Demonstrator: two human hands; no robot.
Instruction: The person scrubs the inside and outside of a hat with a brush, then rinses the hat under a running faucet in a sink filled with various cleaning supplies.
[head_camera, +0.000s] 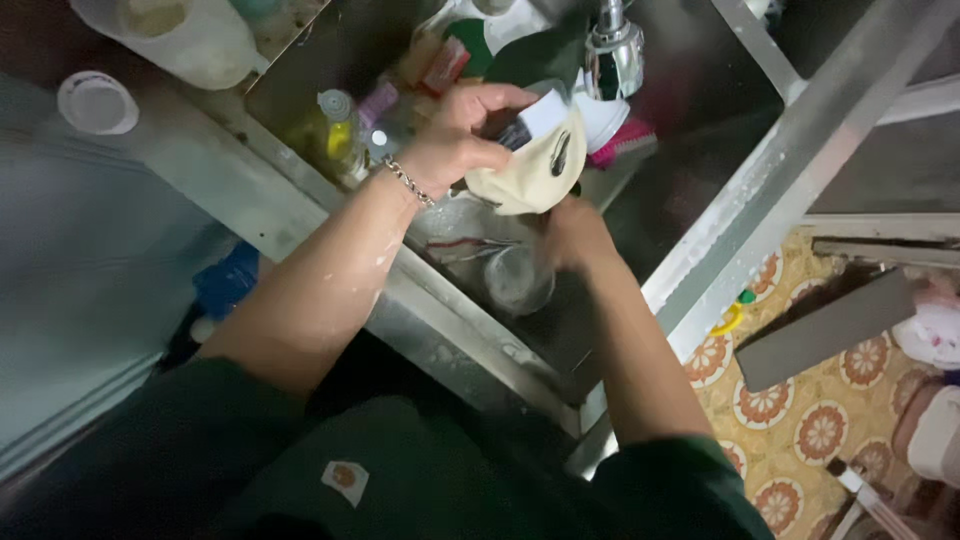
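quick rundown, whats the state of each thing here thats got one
left hand: wet, gripping a white sponge pad at the bowl's rim
right hand: holding the bowl from below
cream ceramic bowl with dark fish mark: tilted, lifted above the sink
steel sink: crowded with bottles and dishes
clear glass cup: lying in the sink
chrome tap: running or not, cannot tell
round white lid: lying on the counter
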